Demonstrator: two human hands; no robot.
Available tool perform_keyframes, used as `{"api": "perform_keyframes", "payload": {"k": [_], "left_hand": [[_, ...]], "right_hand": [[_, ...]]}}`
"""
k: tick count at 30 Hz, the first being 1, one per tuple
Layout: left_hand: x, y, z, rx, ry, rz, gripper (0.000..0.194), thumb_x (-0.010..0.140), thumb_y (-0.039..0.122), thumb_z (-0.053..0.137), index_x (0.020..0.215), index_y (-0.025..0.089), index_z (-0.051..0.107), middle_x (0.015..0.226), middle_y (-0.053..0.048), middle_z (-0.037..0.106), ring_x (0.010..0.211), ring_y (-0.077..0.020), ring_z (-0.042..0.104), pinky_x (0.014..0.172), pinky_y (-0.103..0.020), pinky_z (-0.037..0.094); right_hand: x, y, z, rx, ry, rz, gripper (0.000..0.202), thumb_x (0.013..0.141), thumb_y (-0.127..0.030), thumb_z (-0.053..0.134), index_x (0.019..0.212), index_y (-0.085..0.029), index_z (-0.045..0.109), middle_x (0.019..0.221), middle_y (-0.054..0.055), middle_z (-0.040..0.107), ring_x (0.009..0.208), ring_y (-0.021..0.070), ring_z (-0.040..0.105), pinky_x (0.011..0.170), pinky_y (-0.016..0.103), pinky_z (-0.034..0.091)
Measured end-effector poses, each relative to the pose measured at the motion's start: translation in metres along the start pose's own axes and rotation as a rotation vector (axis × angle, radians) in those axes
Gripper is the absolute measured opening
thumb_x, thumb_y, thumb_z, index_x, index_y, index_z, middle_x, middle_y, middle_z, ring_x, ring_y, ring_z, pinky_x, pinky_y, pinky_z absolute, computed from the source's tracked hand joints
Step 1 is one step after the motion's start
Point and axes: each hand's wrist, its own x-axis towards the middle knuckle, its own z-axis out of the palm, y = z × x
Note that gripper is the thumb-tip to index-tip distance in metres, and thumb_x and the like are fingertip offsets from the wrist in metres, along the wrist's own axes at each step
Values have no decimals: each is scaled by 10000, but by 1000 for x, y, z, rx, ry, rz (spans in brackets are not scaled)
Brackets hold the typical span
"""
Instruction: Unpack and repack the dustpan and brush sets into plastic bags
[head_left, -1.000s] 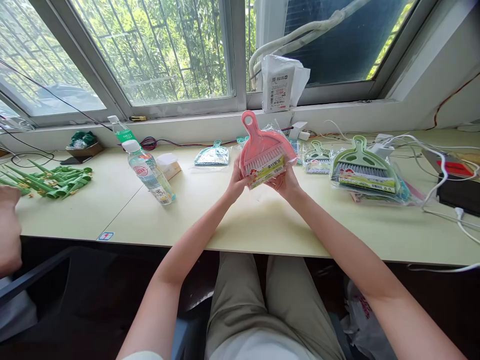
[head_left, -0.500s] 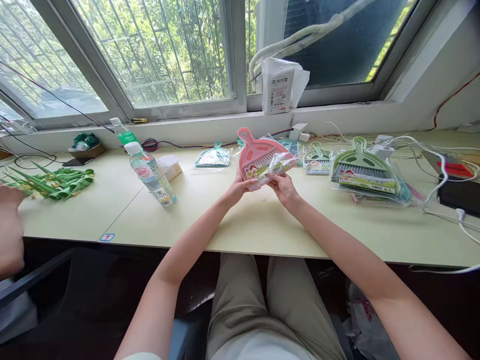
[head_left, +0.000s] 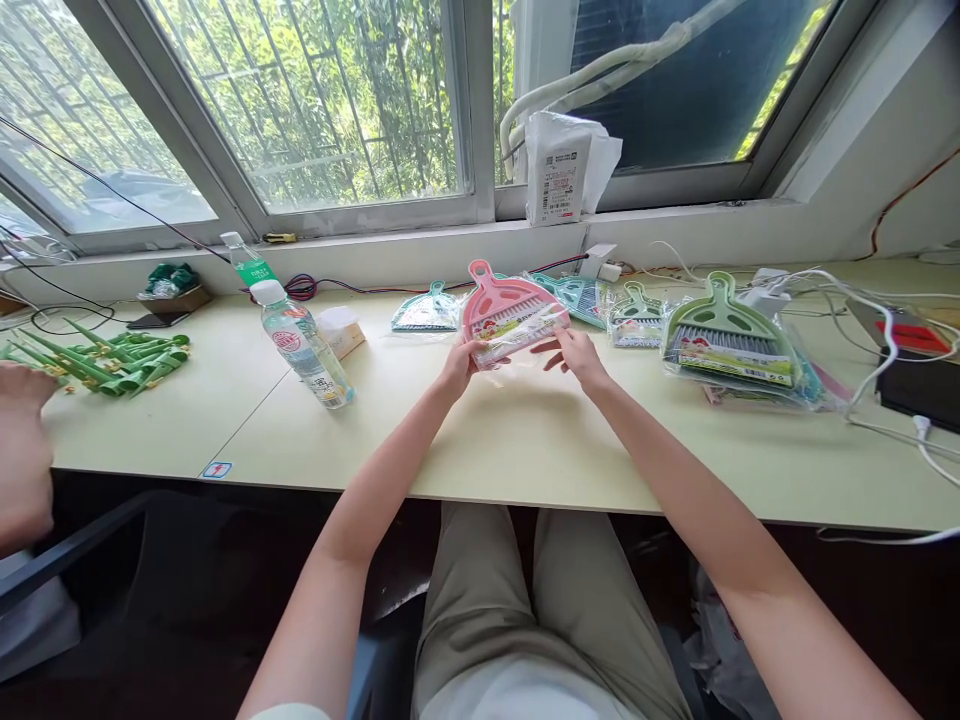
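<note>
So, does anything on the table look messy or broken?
The white cables look messy: they loop loosely across the right end of the table. The pink dustpan is tilted, but the left hand is holding it, so that's not odd. I see nothing spilled or broken.

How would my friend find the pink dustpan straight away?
Find the pale table below the window. Near its middle, the left hand holds a dustpan wrapped in clear plastic. It's pink; its nearest neighbours are blue-green.
</note>
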Motion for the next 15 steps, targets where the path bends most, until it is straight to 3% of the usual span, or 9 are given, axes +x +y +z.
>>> {"api": "perform_keyframes", "payload": {"k": [3,5,7,10,13,15], "left_hand": [[5,4,-6,-120,191,-14,444,674,80,542,1116,82,582,884,-85,700,687,-174,680,572,-257,536],[8,7,-11,-159,260,-24,422,683,65,529,1099,84,593,831,-66,685,635,-145,651,536,-232,513],[10,9,-17,-166,239,-43,437,679,54,522,1108,95,594,817,-55,681,636,-139,649,541,-224,512],[11,9,-22,-131,188,-109,422,667,42,519,1080,78,602,799,-64,677,650,-149,657,585,-237,529],[11,6,-23,-94,193,-163,365,679,52,508,1027,50,616,766,-82,666,631,-164,652,600,-258,533],[11,6,-23,-89,206,-174,359,683,59,497,1019,48,622,773,-94,671,650,-177,657,618,-272,539]], "right_hand": [[4,4,-6,-385,57,-171,429,991,-495,382,948,-185,676,663,57,706,534,168,609,552,277,415],[3,8,-10,-651,79,-350,389,996,-450,399,1076,-206,691,738,78,724,653,206,641,598,291,393],[0,11,-11,-931,64,-548,334,987,-380,449,1182,-228,674,854,100,740,739,230,650,607,299,356],[-7,15,-5,-1223,-90,-781,312,987,-257,435,1168,-213,686,914,109,732,775,215,641,592,294,315],[-12,17,4,-1317,-226,-931,343,985,-156,384,1112,-197,701,929,104,723,780,181,620,591,281,301],[-14,16,8,-1331,-248,-980,343,976,-127,386,1110,-190,696,920,99,718,774,174,604,593,280,294]]}}
